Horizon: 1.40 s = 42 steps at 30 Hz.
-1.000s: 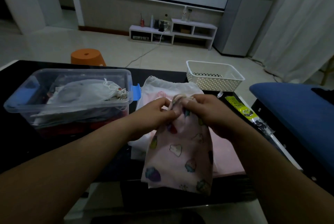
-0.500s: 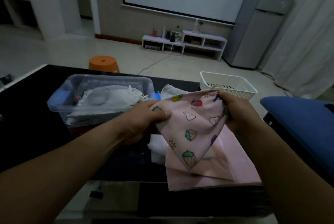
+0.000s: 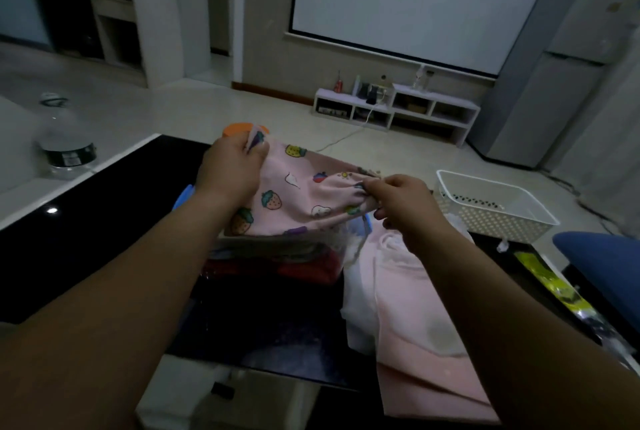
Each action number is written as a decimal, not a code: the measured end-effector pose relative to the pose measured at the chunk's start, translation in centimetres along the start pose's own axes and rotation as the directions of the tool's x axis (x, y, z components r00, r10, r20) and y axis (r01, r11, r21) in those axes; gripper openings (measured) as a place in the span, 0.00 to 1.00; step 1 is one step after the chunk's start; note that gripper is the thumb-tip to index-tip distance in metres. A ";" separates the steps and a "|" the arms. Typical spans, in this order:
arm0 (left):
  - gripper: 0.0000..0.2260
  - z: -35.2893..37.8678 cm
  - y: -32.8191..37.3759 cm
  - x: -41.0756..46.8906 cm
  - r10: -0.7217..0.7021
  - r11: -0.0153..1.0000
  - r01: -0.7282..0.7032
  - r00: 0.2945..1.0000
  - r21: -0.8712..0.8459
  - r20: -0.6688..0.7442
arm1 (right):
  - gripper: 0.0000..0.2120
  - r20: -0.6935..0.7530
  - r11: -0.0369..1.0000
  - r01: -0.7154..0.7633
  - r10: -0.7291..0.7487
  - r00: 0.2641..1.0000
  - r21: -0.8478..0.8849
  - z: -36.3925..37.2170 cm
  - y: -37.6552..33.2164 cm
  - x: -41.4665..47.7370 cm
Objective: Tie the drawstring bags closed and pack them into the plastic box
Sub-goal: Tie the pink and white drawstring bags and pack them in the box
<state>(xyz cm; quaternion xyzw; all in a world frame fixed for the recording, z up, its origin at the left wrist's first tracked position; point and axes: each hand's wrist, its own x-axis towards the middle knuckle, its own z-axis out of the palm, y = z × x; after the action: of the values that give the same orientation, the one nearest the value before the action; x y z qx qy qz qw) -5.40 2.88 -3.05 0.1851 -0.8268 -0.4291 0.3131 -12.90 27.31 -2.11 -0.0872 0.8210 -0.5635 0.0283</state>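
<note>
Fingers first: my left hand curls tight on the far corner of the pink fruit-print drawstring bag at 11 o'clock. My right hand pinches its bunched end at 1 o'clock. The bag is stretched between them over the clear plastic box at 12, contact with the dark and red cloth inside unclear. Outward: loose pink and white bags on the black table at 5, just right of the box, white basket at 2, water bottle at 10.
</note>
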 end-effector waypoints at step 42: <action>0.25 1.1 -1.1 -0.3 -0.121 0.698 -0.232 0.894 0.677 0.431 | 0.10 0.278 0.540 0.389 -0.279 0.919 -0.747 7.2 0.3 -0.6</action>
<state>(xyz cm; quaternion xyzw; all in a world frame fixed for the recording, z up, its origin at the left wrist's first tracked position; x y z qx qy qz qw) -5.94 3.10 -4.53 0.1629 -0.9815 -0.0955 0.0328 -11.29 20.88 -5.01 -0.2806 0.9482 -0.1317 -0.0697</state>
